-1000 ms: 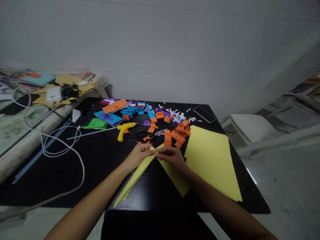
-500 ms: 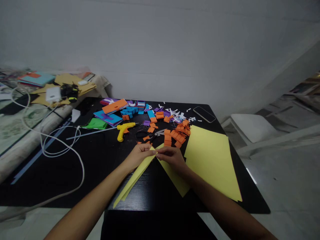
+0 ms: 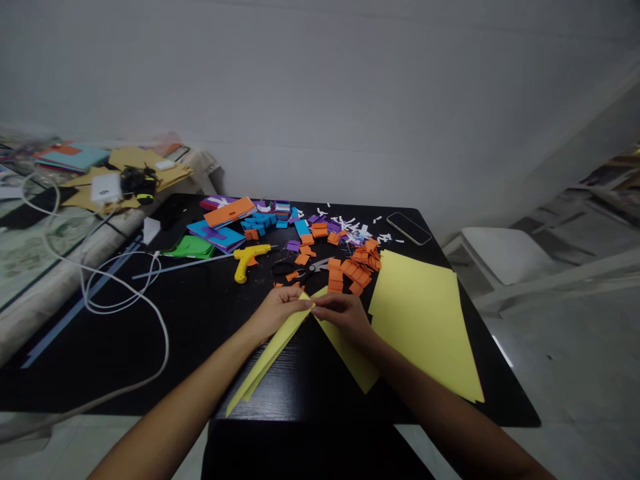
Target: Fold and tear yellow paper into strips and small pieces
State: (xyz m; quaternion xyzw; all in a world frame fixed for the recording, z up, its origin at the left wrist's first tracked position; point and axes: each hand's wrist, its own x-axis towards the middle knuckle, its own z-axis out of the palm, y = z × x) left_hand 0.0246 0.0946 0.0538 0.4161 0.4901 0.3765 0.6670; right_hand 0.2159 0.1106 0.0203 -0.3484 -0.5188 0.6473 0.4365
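My left hand (image 3: 281, 311) grips a folded yellow paper sheet (image 3: 270, 357) near its far end, thumb on top. The sheet slants down toward the table's near edge. Meeting it at the same far corner, my right hand (image 3: 345, 316) pinches the tip of the sheet between thumb and fingers. Under my right hand and wrist lies another yellow paper strip (image 3: 353, 360), partly covered. To the right rests a stack of large yellow paper (image 3: 420, 320). Just beyond my hands are small folded orange paper pieces (image 3: 356, 270) and black-handled pliers or scissors (image 3: 317, 267).
A yellow glue gun (image 3: 250, 260) lies left of centre. Blue folded paper (image 3: 215, 235), green paper (image 3: 193, 247) and white scraps (image 3: 350, 227) are scattered behind. A phone (image 3: 409, 228) sits at the back right. A white cable (image 3: 163, 333) loops across the left of the black table (image 3: 200, 347).
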